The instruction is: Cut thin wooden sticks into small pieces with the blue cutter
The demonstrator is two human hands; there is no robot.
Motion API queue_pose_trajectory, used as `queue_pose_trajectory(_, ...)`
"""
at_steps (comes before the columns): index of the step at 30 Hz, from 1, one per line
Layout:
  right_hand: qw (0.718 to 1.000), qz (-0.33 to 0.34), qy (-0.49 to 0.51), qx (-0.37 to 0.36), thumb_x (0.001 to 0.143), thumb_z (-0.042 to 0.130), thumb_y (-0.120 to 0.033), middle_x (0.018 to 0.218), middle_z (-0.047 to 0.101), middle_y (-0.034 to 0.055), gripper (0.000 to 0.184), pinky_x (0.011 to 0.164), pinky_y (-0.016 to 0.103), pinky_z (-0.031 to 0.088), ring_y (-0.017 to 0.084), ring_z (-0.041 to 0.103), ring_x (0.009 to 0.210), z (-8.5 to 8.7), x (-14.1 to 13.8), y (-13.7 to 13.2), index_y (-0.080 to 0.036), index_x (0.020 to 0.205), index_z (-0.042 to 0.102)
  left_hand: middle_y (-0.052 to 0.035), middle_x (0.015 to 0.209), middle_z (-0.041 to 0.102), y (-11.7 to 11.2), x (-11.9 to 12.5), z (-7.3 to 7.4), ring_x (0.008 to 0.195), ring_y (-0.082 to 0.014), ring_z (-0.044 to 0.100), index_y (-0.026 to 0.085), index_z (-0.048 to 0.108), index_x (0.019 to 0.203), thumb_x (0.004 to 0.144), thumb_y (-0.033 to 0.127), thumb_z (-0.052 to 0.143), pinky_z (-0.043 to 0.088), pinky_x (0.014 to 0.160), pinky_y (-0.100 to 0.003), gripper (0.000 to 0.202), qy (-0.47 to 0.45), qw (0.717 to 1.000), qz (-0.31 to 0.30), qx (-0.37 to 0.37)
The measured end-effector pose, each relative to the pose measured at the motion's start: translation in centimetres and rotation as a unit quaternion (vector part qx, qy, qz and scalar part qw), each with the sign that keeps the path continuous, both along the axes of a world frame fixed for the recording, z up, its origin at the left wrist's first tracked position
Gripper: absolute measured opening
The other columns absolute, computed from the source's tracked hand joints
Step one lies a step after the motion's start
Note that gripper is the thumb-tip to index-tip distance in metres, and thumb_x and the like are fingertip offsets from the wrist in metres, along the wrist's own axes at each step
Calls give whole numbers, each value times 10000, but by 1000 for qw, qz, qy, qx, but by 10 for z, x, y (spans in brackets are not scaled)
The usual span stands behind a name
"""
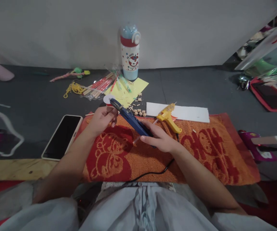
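Observation:
My right hand [159, 138] is wrapped round the handle of a dark blue glue gun [130, 118], which slants up to the left over an orange and red towel [208, 147]. My left hand [102, 118] is closed near the gun's nozzle, its fingers pinched on something small I cannot make out. A white disc [107, 98] shows just behind that hand. A thin pale stick [138, 138] pokes out under the blue gun. A yellow glue gun [168, 117] lies on the towel to the right of my hands, with a black cord [153, 173] running toward me.
A black phone [62, 136] lies left of the towel. Behind are small wooden bits [138, 110], yellow paper [133, 88], packed straws [100, 86], a white strip [186, 112] and a patterned bottle [130, 51] against the wall. Shiny foil sheets [268, 64] sit at the right.

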State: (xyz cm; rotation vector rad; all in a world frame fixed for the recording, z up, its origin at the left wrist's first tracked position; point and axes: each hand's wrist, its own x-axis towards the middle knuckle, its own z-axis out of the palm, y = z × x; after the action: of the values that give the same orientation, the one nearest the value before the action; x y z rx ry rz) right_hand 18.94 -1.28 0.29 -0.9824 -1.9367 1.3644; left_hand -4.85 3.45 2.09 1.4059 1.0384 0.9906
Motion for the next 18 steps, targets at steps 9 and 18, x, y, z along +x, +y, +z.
queue_pose_trajectory(9, 1000, -6, -1, -25, 842, 558, -485, 1094, 620, 86, 507, 840, 399, 477, 251, 583, 963, -1, 1, 0, -161, 1230, 519, 34, 443, 432, 0, -1, 1, 388, -60, 413, 168, 452, 552, 843, 394, 542, 294, 434, -217, 379, 48, 999, 2, 11)
queue_pose_trajectory(18, 1000, 8, 21, -19, 817, 584, -485, 1195, 595, 110, 590, 906, 416, 458, 263, 572, 1064, -1, 5, 2, -161, 1297, 470, 61, 480, 393, -1, -3, 8, 349, -20, 341, 159, 421, 540, 681, 197, 633, 212, 362, -183, 257, -99, 981, -38, -160)
